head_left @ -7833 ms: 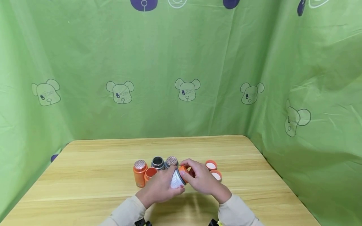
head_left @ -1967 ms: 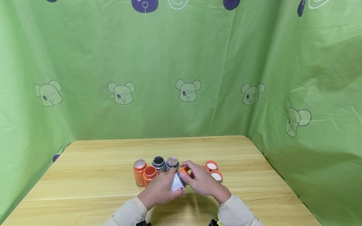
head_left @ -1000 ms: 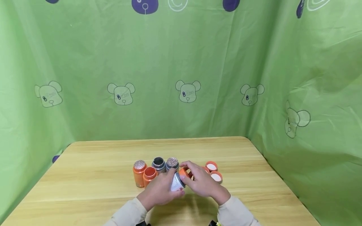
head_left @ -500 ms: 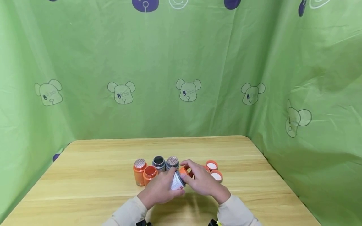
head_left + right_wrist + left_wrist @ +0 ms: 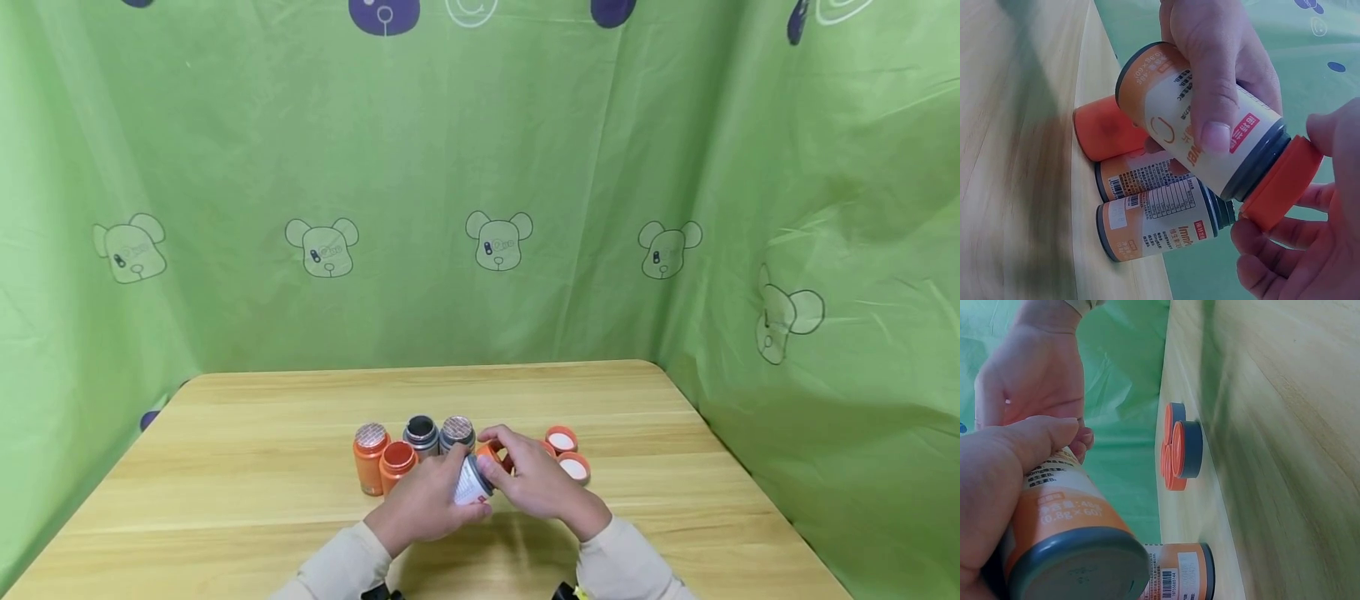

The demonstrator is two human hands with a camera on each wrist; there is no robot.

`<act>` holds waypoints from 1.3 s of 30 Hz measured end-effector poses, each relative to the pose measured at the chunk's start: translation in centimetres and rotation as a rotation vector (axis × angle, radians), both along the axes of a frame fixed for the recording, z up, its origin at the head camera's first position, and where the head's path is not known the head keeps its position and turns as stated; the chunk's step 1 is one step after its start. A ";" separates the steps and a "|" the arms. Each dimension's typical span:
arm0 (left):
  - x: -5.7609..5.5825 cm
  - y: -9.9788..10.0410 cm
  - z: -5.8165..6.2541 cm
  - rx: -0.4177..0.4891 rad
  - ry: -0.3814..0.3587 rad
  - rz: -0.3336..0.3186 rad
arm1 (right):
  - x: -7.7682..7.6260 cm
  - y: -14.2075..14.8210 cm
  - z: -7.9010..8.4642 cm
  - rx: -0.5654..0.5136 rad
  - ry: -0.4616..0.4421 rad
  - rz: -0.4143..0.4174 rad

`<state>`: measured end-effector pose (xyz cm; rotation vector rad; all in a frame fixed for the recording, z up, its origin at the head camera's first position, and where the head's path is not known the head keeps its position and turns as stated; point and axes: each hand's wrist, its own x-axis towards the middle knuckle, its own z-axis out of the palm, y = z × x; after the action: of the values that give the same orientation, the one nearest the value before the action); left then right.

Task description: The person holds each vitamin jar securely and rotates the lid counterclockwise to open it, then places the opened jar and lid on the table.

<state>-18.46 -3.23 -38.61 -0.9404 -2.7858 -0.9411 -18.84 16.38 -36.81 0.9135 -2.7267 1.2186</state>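
Observation:
My left hand (image 5: 431,500) grips a supplement bottle (image 5: 1154,87) with an orange-and-white label and dark grey shoulder. It is held tilted, its mouth end toward the right hand. My right hand (image 5: 547,479) pinches an orange screw cap (image 5: 1282,184) between thumb and fingers, right at the bottle's mouth. Just beyond the left hand, uncapped bottles stand: an orange one (image 5: 371,462) with a foil seal, an orange one (image 5: 397,471) with its mouth uncovered, a grey one (image 5: 422,432) with a dark mouth, and a grey one (image 5: 457,432) with foil.
Loose caps lie close together beyond the right hand, among them a cap (image 5: 561,439) at the back and a cap (image 5: 574,468) in front, white liners up. They rest on a wooden table (image 5: 225,467). A green curtain (image 5: 570,167) with bear prints surrounds it.
Since the oldest frame the held bottle and cap have shifted slightly toward me, and another loose cap's edge shows past the right hand. Over the last second the hands have hardly moved.

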 end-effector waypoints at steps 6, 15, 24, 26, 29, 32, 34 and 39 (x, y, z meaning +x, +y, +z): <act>0.0 0.1 0.1 -0.009 0.007 0.003 | -0.1 0.1 0.1 0.001 0.034 0.029; 0.0 0.1 -0.1 -0.006 0.009 0.001 | -0.1 0.0 -0.1 0.027 0.044 -0.026; 0.0 0.1 0.0 -0.017 -0.008 0.006 | 0.0 0.0 0.0 0.036 0.007 -0.019; 0.0 0.1 0.1 -0.021 -0.013 0.008 | 0.0 0.1 0.1 0.035 0.014 -0.007; -0.1 0.1 0.1 -0.026 -0.014 0.010 | -0.1 0.1 0.2 0.042 0.032 0.004; -0.1 0.1 0.1 -0.030 -0.002 0.010 | -0.1 0.1 0.1 0.054 0.046 -0.005; -0.1 0.1 0.1 -0.035 0.006 0.011 | -0.1 0.0 0.1 0.061 0.044 -0.019; -0.1 0.2 0.0 -0.036 0.013 0.011 | -0.1 -0.1 0.1 0.075 0.021 -0.043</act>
<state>-18.56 -3.08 -38.60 -0.9312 -2.8030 -0.8831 -18.95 16.24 -36.74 0.8637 -2.7772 1.1006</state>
